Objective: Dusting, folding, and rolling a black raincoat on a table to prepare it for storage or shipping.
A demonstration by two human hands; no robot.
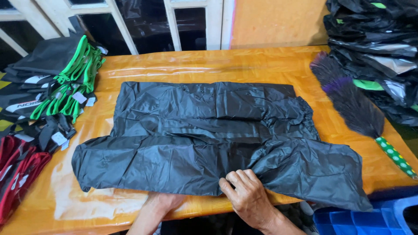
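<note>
Lying spread across the middle of the orange bench (261,65), a black, shiny, crinkled garment (209,139) is partly folded, its lower fold doubled over toward the near edge. The right hand (248,196) rests on that near hem with its fingers (237,179) curled and pressed together over the fabric, apparently pinning the slippery fold so it does not slide. The left hand (163,202) sits at the bench edge just beneath the hem; its fingers are tucked under the cloth, so I cannot tell whether they are spread or pinching.

A stack of black and green folded garments (61,82) lies to the left, with red-trimmed ones (17,169) nearer, both just beside the garment's left end. On the right, a black and purple feather duster (348,100) with a green dotted handle lies near the right sleeve end, and a pile of black bagged items (374,48) fills the far right corner. Open bench shows beyond the garment's far edge and at the near left corner; a blue crate (361,217) stands below the near right edge.
</note>
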